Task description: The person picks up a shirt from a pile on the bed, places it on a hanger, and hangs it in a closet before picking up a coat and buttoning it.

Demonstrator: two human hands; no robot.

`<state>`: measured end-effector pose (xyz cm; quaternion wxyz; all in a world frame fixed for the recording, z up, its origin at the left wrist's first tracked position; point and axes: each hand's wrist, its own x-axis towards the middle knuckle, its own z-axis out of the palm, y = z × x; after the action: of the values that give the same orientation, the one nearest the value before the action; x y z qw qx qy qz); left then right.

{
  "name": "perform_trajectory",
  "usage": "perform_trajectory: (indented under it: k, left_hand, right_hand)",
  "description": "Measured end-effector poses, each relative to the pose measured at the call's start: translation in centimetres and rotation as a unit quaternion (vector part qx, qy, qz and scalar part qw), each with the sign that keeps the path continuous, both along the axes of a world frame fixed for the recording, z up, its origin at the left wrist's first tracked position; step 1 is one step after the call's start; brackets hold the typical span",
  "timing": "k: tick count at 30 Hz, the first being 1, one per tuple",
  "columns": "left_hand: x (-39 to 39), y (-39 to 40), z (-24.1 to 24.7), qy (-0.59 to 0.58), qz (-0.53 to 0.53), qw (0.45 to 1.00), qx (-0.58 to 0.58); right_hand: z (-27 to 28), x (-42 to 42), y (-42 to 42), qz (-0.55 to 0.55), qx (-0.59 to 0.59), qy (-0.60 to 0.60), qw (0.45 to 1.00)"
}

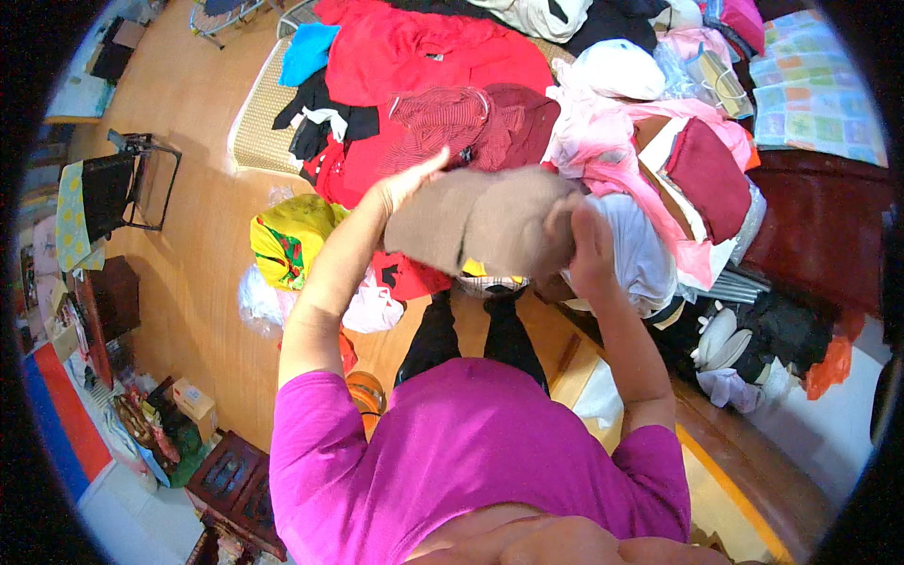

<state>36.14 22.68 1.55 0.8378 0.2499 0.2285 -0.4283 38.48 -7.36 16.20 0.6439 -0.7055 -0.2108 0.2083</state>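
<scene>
Between my two hands hangs a folded brown-taupe garment (pixel 494 219), slightly blurred. At its left end is my left hand (pixel 417 183), with the thumb along the top edge and the fingers hidden behind the cloth. My right hand (pixel 590 244) grips the right end. Just beyond the garment lies a red striped garment (pixel 441 120) on a heap of bright red cloth (pixel 424 49). A yellow patch and some plaid cloth (pixel 487 284) show below the garment's lower edge.
Pink cloth (pixel 600 148) and a folded maroon cloth (pixel 710 180) lie to the right. A yellow bundle (pixel 296 229) sits at left, beside a woven mat (pixel 265 134). A black folding chair (pixel 113 191) stands on the wooden floor (pixel 205 282). Dark wooden furniture (pixel 819 226) borders the right.
</scene>
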Motion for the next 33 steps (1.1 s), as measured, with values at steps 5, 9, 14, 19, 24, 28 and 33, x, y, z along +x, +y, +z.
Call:
perform_trajectory:
  k: [5, 9, 14, 19, 24, 28, 33]
  left_hand:
    - [-4.2, -4.3, 2.9, -0.1, 0.107, 0.976, -0.163]
    - [-8.6, -10.7, 10.4, -0.06, 0.049, 0.98, -0.184]
    - [-11.8, -16.7, 10.5, -0.139, -0.026, 0.967, -0.212]
    - [-8.7, -11.5, 4.8, -0.114, 0.153, 0.981, 0.017]
    - [-8.5, -7.4, 13.8, -0.288, 0.365, 0.879, -0.11]
    - [-8.3, -7.9, 15.8, -0.32, 0.241, 0.914, -0.072]
    - [-8.4, -8.5, 20.8, -0.548, 0.166, 0.784, 0.242]
  right_hand:
    - [8.8, -6.3, -1.9, 0.151, 0.013, -0.039, 0.988]
    - [13.1, -10.4, -2.9, 0.187, 0.037, -0.053, 0.98]
    - [15.3, -14.9, -5.6, 0.088, 0.025, -0.177, 0.98]
    - [16.8, -18.1, -10.8, -0.14, 0.019, -0.17, 0.975]
    - [16.6, -19.4, -12.9, -0.238, 0.072, -0.21, 0.946]
    - [15.1, -19.6, -13.5, -0.352, 0.063, -0.119, 0.926]
    - [13.5, -19.5, -14.6, -0.367, 0.09, -0.138, 0.915]
